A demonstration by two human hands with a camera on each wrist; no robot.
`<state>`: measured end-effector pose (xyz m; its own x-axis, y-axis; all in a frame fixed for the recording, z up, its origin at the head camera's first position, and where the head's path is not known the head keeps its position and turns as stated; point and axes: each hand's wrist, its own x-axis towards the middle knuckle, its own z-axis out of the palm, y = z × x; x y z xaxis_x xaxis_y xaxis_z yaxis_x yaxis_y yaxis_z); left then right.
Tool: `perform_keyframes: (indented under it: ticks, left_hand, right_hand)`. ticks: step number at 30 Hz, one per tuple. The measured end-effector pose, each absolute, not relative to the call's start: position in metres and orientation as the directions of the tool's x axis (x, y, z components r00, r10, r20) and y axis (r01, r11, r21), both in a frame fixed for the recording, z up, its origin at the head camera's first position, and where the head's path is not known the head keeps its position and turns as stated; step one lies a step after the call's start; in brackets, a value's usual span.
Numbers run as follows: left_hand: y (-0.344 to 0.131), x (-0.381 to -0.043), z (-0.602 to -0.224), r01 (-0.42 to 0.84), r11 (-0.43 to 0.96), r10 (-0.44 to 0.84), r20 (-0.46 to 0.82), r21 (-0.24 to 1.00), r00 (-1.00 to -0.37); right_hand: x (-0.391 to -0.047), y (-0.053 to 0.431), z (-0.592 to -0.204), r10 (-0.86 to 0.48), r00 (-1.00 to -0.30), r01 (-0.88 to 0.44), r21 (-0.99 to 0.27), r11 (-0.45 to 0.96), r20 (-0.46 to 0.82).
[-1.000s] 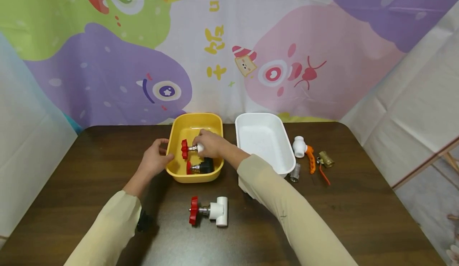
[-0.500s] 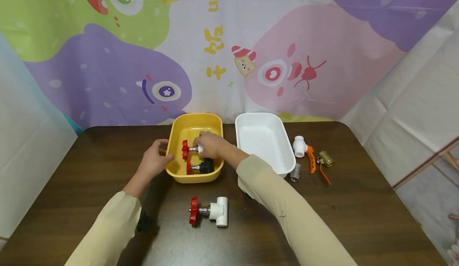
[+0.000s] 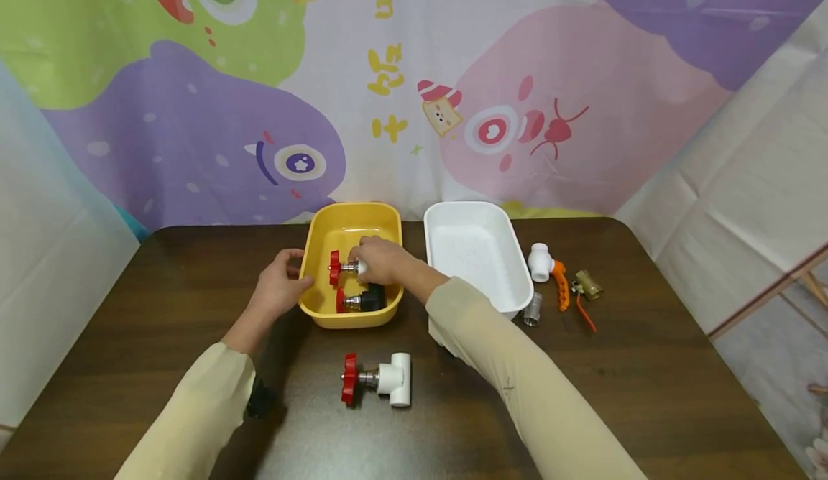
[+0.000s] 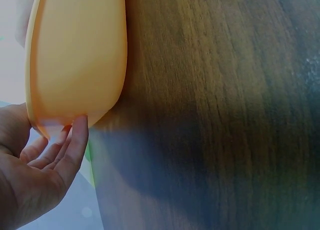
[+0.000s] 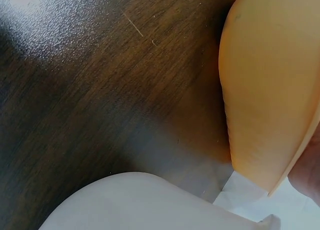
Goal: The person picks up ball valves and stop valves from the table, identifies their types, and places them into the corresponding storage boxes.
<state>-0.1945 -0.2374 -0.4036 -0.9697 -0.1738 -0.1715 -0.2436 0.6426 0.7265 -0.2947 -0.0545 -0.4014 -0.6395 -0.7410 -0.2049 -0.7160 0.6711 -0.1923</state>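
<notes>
The yellow basin (image 3: 354, 217) holds two valves with red handwheels. My right hand (image 3: 382, 259) reaches into it and grips the white body of one valve (image 3: 350, 267), whose red wheel points left. Beside that valve, nearer the basin's front wall, lies a black-bodied valve (image 3: 362, 300). At the basin's left rim my left hand (image 3: 279, 284) pinches the wall, thumb over the rim. In the left wrist view, the fingers (image 4: 75, 149) press on the wall's outer side. The right wrist view shows only a bit of the right hand (image 5: 306, 172) behind the rim.
A white basin (image 3: 475, 210) stands to the right. Beyond it lie a white ball valve (image 3: 540, 264) with an orange handle, a brass valve (image 3: 589, 287) with a red lever and a metal fitting (image 3: 532, 310). A white tee-shaped valve (image 3: 394, 379) with a red wheel lies in front.
</notes>
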Motion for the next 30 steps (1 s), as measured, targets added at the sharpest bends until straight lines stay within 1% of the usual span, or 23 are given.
perform_keyframes:
  ticks: [19,30]
  left_hand:
    - [-0.2372,-0.1948,-0.4004,-0.251,0.639,-0.176,-0.179,0.727,-0.968]
    - [-0.2370,-0.1949,-0.4022,-0.265,0.636,-0.184,-0.192,0.724,-0.964]
  right_hand:
    - [-0.2951,-0.0556,-0.4018,-0.729,-0.655,-0.708,-0.175,0.684,-0.197]
    - [-0.2944,-0.0554,-0.4038,-0.734,-0.650,-0.718,-0.159,0.678,-0.197]
